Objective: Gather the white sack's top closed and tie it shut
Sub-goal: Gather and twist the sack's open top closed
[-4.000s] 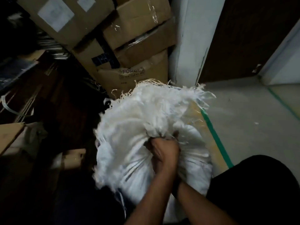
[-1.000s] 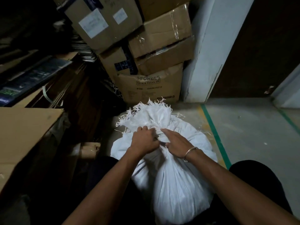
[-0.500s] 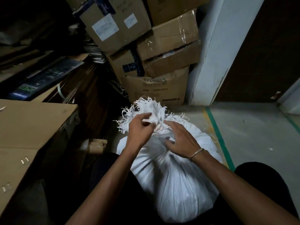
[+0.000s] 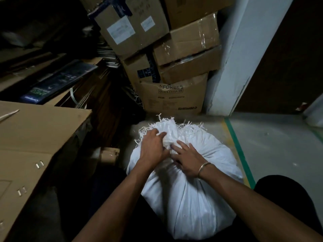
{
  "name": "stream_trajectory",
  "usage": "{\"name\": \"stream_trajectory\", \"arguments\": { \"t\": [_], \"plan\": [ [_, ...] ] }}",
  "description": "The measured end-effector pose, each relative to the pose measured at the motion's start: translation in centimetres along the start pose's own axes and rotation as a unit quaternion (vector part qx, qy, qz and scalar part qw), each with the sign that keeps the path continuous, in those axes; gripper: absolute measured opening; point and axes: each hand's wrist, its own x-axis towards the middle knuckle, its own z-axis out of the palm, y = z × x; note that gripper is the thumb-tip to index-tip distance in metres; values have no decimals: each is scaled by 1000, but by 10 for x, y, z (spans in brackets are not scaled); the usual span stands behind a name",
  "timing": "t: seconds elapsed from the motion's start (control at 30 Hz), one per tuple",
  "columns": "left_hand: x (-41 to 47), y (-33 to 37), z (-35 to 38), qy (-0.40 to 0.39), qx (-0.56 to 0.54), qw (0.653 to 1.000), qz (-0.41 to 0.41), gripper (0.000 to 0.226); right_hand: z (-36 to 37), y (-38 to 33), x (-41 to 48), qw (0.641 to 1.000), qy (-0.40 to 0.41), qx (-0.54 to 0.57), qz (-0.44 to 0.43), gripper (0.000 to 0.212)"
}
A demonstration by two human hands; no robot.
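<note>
Head view: one sack (image 4: pixel 192 198); my left hand (image 4: pixel 153 147) grips its top at twelve o'clock, my right hand (image 4: pixel 187 159) presses flat.

You have open floor (image 4: pixel 279 145) to the right of the white sack (image 4: pixel 192 198), while stacked cardboard boxes (image 4: pixel 174 95) crowd just behind it and a big carton (image 4: pixel 35 137) blocks your left.

Thin metal bangle (image 4: pixel 204 169), dark trousers (image 4: pixel 283 193)
</note>
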Motion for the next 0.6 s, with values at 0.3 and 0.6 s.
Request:
{"name": "stream_trajectory", "arguments": {
  "t": [0.3, 0.6],
  "plan": [
    [-7, -63, 122, -326, -133, 910, -218, 111, 29, -11, -8, 999, 17, 22, 25, 37],
    [23, -31, 44, -200, -50, 964, -166, 64, -38, -2, 4, 963, 11, 256, 78, 56]
  ]
}}
